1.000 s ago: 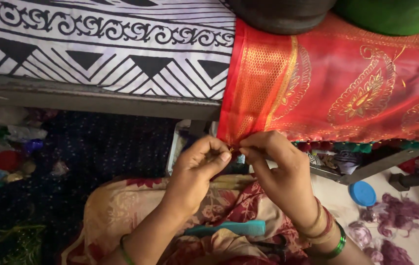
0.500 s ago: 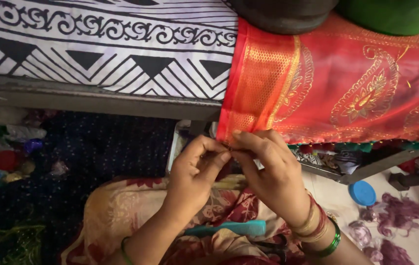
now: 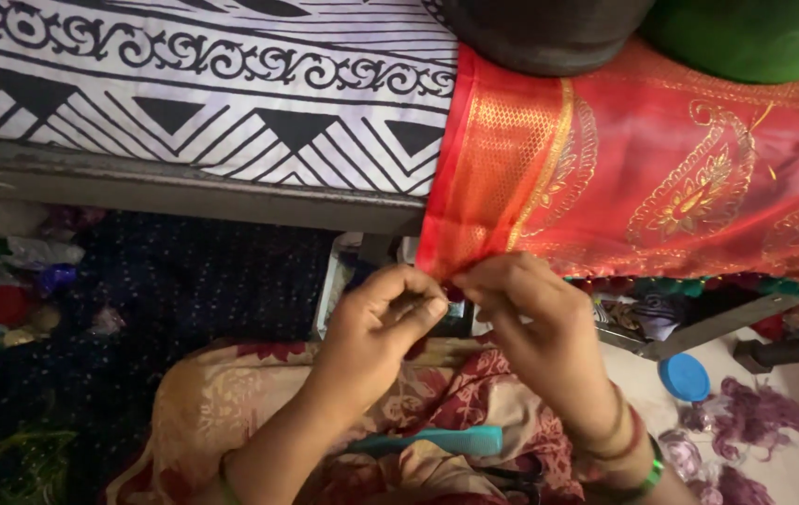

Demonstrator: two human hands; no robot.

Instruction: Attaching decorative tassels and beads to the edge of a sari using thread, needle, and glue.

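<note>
**Both hands pinch the lower edge of a red and gold cloth**

Black-and-white patterned sheeting [image 3: 194, 93] covers the raised surface across the top of the view, with a grey ledge [image 3: 184, 192] running beneath it. Draped over that edge on the right hangs the red and gold cloth [image 3: 643, 178], its woven gold border falling toward the person's lap.

The left hand [image 3: 381, 323] is closed, thumb pressed against curled fingers, at the cloth's bottom corner. The right hand [image 3: 530, 313] meets it fingertip to fingertip, also pinched shut on the same hem (whether a thread or needle sits between them is too small to tell). Bangles [image 3: 624, 444] ring the right wrist.

Below the hands lies a floral garment [image 3: 231, 402] over the lap, with a teal comb [image 3: 446, 440] resting on it. A blue round lid [image 3: 685, 377] and purple thread scraps [image 3: 755, 421] sit on the floor to the right.
</note>
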